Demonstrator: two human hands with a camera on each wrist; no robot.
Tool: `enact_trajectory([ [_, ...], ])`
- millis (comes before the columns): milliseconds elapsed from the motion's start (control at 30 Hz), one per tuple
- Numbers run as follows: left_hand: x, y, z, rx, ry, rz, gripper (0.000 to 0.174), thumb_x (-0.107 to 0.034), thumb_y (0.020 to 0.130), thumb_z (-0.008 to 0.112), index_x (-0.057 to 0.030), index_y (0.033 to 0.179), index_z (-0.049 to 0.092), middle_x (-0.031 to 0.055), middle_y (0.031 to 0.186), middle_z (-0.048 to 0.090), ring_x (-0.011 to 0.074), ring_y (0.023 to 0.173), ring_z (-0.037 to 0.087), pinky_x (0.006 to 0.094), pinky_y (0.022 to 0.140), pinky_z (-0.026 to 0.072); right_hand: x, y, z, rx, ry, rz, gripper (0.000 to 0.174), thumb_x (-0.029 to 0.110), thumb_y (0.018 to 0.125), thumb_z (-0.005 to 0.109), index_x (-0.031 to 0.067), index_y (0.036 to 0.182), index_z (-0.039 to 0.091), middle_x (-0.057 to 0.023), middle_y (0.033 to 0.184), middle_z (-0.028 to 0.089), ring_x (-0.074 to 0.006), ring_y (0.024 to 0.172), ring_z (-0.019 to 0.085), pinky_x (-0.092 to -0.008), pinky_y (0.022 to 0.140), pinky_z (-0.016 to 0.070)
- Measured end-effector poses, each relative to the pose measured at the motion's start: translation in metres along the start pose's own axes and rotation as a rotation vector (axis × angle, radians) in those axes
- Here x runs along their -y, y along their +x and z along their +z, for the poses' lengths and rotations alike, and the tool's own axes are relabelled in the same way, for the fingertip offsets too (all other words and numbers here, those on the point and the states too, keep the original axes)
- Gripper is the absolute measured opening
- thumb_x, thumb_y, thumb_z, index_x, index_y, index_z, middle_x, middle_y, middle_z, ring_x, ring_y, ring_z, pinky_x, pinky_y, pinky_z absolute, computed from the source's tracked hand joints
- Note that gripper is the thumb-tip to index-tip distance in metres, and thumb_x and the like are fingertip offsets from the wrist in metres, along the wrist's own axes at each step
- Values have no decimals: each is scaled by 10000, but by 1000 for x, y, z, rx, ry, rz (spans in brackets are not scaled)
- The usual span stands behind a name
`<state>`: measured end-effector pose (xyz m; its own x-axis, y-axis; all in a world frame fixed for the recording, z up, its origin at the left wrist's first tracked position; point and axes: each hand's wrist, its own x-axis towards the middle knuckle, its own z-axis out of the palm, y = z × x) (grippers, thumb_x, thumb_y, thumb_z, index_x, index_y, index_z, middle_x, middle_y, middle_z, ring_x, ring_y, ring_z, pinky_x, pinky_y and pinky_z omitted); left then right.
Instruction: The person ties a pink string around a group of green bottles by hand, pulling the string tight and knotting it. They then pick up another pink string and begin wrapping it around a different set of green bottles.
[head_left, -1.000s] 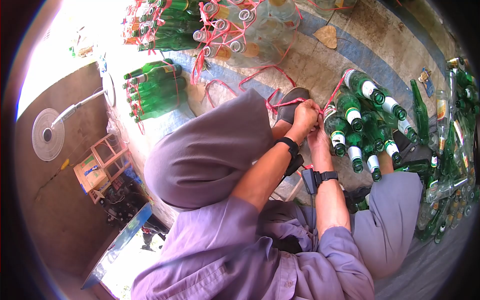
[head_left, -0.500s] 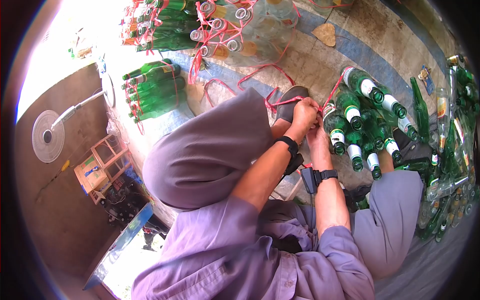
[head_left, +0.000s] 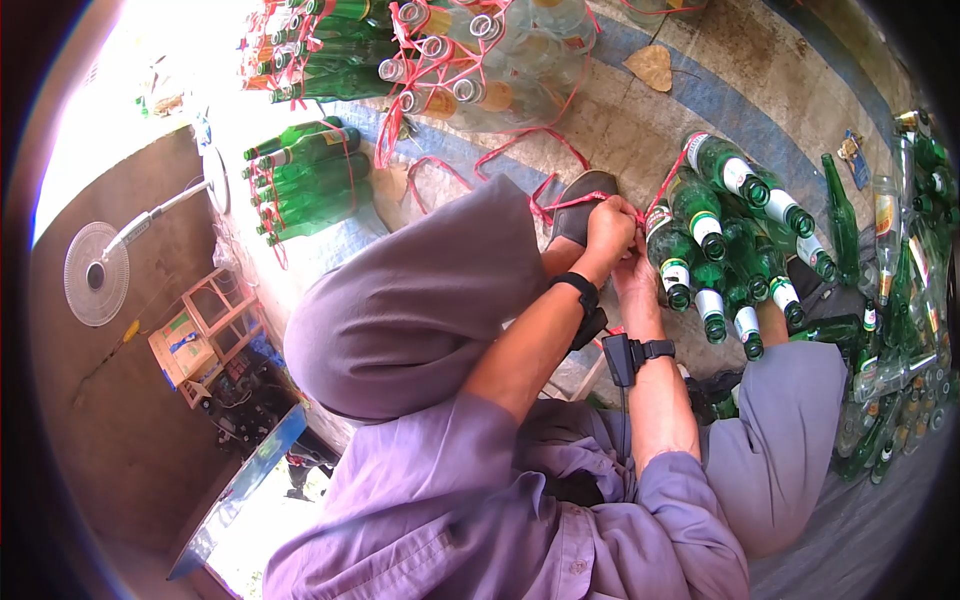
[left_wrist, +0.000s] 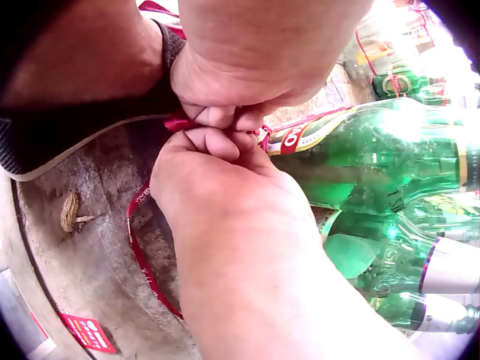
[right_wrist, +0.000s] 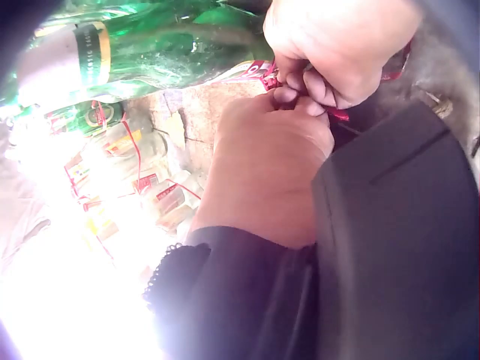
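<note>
**Red strap gripped at the edge of a green bottle bundle**

The green bottle bundle (head_left: 738, 245), taken as landmark, is placed just beyond the hands, with its necks turned toward the viewer. At its left edge in the head view, the red strap (head_left: 575, 203) is pinched between the curled fingers of the left hand (head_left: 608, 232). It is also gripped by the right hand (head_left: 632, 272), set against the left, fingertips meeting beside the nearest bottle. The exact crossing of the strap is hidden by the fingers. One length is led from the grip up along the bundle's edge; another is laid leftward from the bundle, across the shoe (head_left: 572, 226). A loose bottle (head_left: 840, 220) is seen to the bundle's right, and tied clear bottles (head_left: 530, 60) are seen beyond it to the upper left.

For good execution, it is judged, the strap should be kept taut by one hand while the other works, the pinch being held close to the glass. The pull is best applied evenly, lest the bundle be tipped or slack be left. The slack across the shoe should be kept from snagging.
</note>
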<state>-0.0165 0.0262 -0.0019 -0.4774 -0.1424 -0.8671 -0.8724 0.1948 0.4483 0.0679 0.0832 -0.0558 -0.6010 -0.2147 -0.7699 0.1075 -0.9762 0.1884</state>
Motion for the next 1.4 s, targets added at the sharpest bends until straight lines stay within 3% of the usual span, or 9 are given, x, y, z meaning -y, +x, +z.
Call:
enact_trajectory([
  [100, -3, -6, 0, -38, 38, 34, 123, 32, 751, 476, -16, 805, 576, 117, 608, 598, 213, 466, 578, 354, 371, 455, -1, 0, -1, 97, 10, -14, 204, 129, 828, 641, 70, 1017, 595, -14, 809, 615, -118, 648, 545, -245, 580, 451],
  [233, 13, -3, 3, -106, 67, 203, 104, 40, 720, 506, 6, 785, 581, 145, 628, 610, 231, 502, 604, 359, 440, 486, -4, -2, 5, -118, -94, -78, 219, 150, 814, 667, 96, 1008, 581, 10, 794, 579, -81, 596, 494, -205, 485, 396],
  [300, 13, -5, 3, -102, 57, 194, 93, 44, 703, 523, 20, 769, 584, 164, 648, 616, 243, 540, 625, 355, 497, 501, 1, 4, -11, -5, -10, -17, 264, 147, 808, 670, 61, 1046, 594, -66, 1017, 639, -189, 941, 596, -336, 876, 460],
  [500, 5, -9, 1, -48, 47, 141, 118, 44, 770, 489, 6, 813, 593, 103, 643, 612, 170, 486, 596, 319, 382, 474, 11, 14, -32, 226, 64, 69, 255, 157, 808, 662, 69, 1038, 600, -46, 1007, 637, -173, 915, 593, -326, 832, 468],
  [633, 0, -8, -1, -32, 53, 95, 124, 45, 761, 491, 1, 810, 597, 101, 627, 611, 170, 473, 591, 317, 378, 471, 11, 14, -39, 105, 17, -12, 226, 179, 833, 627, 76, 1033, 605, -37, 984, 637, -165, 888, 591, -315, 815, 468],
  [700, -2, -8, -1, -19, 119, 53, 140, 47, 748, 492, -5, 817, 602, 98, 614, 612, 170, 468, 592, 312, 374, 465, 12, 18, -43, 369, 54, 39, 212, 192, 856, 592, 79, 1035, 607, -42, 985, 637, -166, 892, 590, -322, 819, 468],
  [833, 1, -5, 0, -32, 59, 52, 168, 81, 639, 580, -1, 785, 587, 135, 609, 612, 224, 468, 606, 347, 376, 462, 12, 19, -47, 228, 3, 6, 205, 174, 858, 584, 77, 1037, 608, -52, 1008, 636, -172, 922, 590, -332, 840, 467],
  [1200, 14, -5, 1, -29, -138, 230, 121, 63, 754, 485, -49, 769, 530, 28, 610, 566, 111, 442, 527, 264, 338, 389, 6, 8, -26, 12, -114, -41, 286, 112, 757, 719, 84, 1020, 611, -19, 984, 641, -162, 904, 594, -313, 826, 475],
  [1400, 14, -12, 0, -75, -55, 204, 106, 29, 760, 518, -13, 791, 610, 57, 603, 604, 116, 460, 562, 259, 379, 439, 10, 5, -30, 207, -127, 28, 257, 123, 775, 710, 100, 1012, 613, 8, 934, 639, -114, 827, 580, -260, 758, 470],
])
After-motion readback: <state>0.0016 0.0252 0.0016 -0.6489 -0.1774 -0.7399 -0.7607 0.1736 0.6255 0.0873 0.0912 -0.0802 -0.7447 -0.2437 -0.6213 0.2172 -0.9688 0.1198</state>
